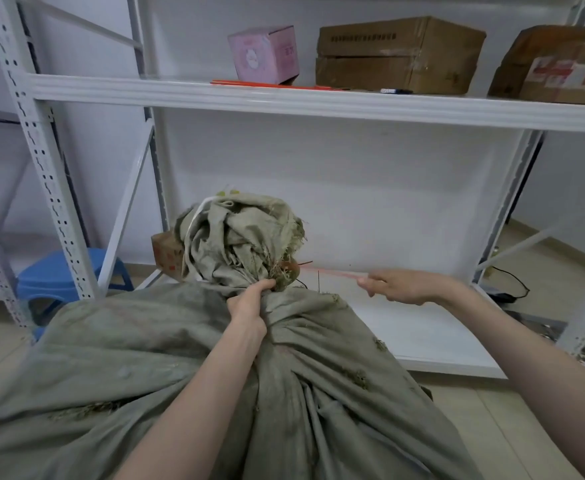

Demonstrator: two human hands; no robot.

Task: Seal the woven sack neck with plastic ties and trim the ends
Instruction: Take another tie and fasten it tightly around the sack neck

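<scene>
Far left: blue stool (pixel 52 275) on floor, partly behind an upright of the white rack (pixel 31 140). Grey-green woven sack (pixel 138 368) fills near centre, bulk toward cam. Its neck (pixel 284 301) is gathered at the far end, w/ loose cloth bunched (pixel 239 244) above the cinch. Small brown carton (pixel 166 251) just behind the bunch, left side.

Left hand (pixel 249 306) is clenched round the neck right under the bunch, fingers wrapped on cloth. Red plastic tie (pixel 332 272) starts at the neck's right side, its tail pulled taut to the right and blurred. Can't tell if it fully loops the neck.

Right hand (pixel 402 287) pinches the tie tail, fingers curled, well apart from the sack, over the rack's low shelf (pixel 405 327).

Upper shelf, far, L to R: pink box (pixel 267 53), orange strips (pixel 267 84) flat in front of it, dark pen (pixel 395 91), big cardboard box (pixel 398 53), taped box (pixel 561 71) at right edge. Black cable (pixel 512 282) on floor, right of rack.
</scene>
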